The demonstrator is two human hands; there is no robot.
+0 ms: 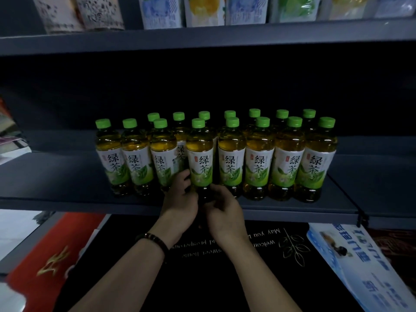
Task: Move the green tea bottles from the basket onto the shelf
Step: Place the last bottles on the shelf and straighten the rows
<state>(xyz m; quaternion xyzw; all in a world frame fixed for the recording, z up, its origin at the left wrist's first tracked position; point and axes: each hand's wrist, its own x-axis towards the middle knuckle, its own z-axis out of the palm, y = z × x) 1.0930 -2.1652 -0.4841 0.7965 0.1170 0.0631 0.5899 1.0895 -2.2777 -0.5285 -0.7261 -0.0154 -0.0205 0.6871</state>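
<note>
Dim grey shop shelving fills the frame, with a dark steel shelf running across the middle and pale snack packets lined along the board above it at the top of the frame. On the shelf stand two rows of green tea bottles, green-capped, upright and packed shoulder to shoulder, the front row close to the shelf's edge. Below, at the bottom of the frame, lie a black mat with gold lettering, a red bag at lower left and a blue-and-white leaflet at lower right. No basket is in view.

Both hands meet at the centre of the front row, around the lower part of one bottle. The left hand, with a bead bracelet on its wrist, has its fingers curled against the bottle's left side at the bottom of the label. The right hand cups the base from the right, its fingers bent inward. Each grip looks half closed and pressed to the bottle rather than wrapped tight; whether the bottle's base sits fully on the shelf is hidden behind the hands.

The risk, as I judge it, lies in the crowding: the held bottle touches or nearly touches its neighbours, so a sideways nudge while seating it could tip one into the next. It also stands near the front lip, and a careless release could let it rock forward off the shelf.
</note>
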